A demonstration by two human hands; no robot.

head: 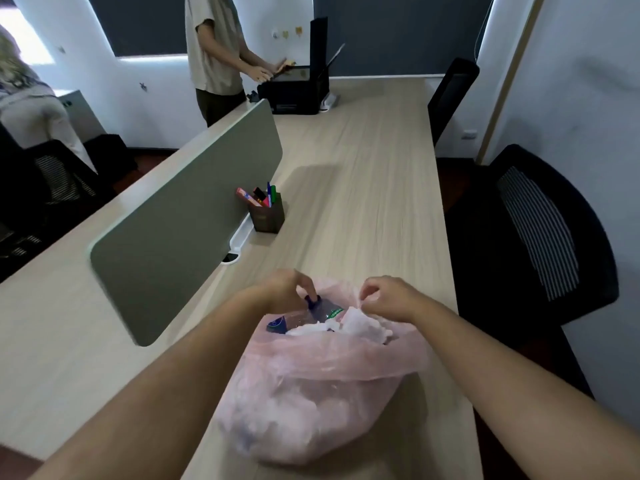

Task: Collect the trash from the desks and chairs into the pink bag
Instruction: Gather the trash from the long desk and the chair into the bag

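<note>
While left hand [286, 289] and right hand [390, 300] fingers pinch pink bag [311, 393] rim, bottle [322, 312] half buried

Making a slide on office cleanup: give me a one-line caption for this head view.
Left hand holds a blue-capped bottle in the pink bag on the desk; right hand pinches its rim.

Grey divider panel [187, 216], brown pen holder [268, 218] of markers [265, 197] just beside it, black printer [298, 90] beyond, person [214, 46] standing there.
</note>
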